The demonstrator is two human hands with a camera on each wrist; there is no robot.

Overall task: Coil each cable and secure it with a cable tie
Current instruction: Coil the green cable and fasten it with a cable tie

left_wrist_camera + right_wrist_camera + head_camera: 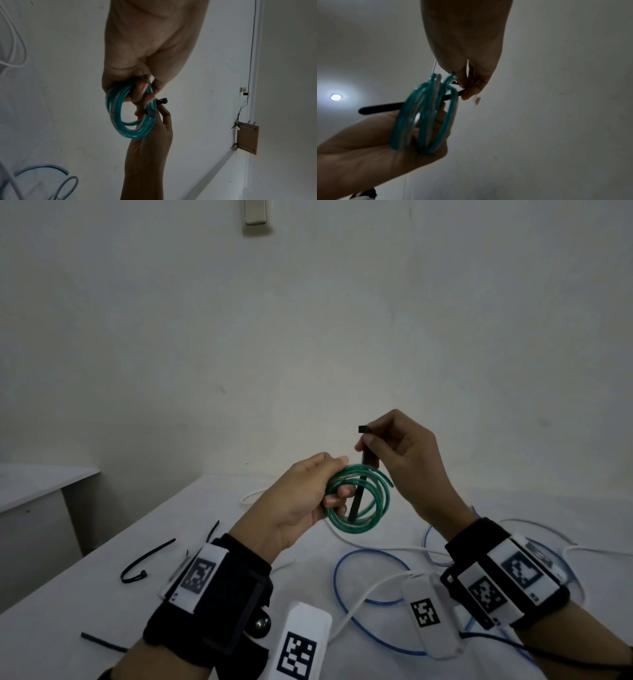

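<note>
On the left of the white table (85,594) lie loose black ties (145,559). The left hand (298,505) is up in the air over the table, and its fingers curl around a green cable (359,498). The cable is shiny, see-through green, wound into a few round loops like a small ring. A black cable tie (359,487) pokes through the middle of the ring, standing almost straight up. The right hand (400,450) pinches the tie near its square top end with thumb and fingers. Lower and to the right, a blue cable (342,594) and a white cable (370,590) lie loose on the table.
</note>
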